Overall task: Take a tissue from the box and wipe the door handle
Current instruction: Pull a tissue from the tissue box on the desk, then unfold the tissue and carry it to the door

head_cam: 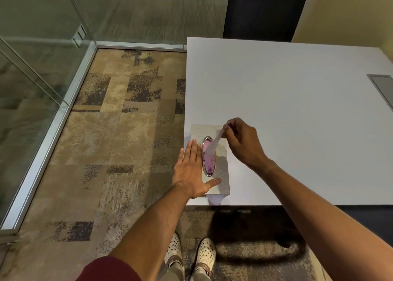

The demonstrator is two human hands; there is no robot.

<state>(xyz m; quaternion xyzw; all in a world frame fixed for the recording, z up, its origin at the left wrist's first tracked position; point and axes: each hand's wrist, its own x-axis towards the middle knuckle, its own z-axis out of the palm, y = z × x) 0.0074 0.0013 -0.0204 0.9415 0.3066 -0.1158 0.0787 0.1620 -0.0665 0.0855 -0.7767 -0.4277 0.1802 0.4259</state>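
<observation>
A flat beige tissue box (222, 166) with a silver-rimmed oval slot lies at the near left corner of the white table (297, 110). My left hand (192, 170) rests flat on the box's left side, fingers spread, thumb across its near end. My right hand (240, 141) hovers over the box's far right corner and pinches the top of a white tissue (212, 145) that stretches up out of the slot. Purple shows inside the slot. No door handle is in sight.
Patterned brown carpet (119, 144) lies left of the table. Glass partitions with a metal floor rail (63, 108) stand at the left and back. A dark column (263, 10) rises behind the table. A grey cable hatch (382, 87) sits at the table's right edge.
</observation>
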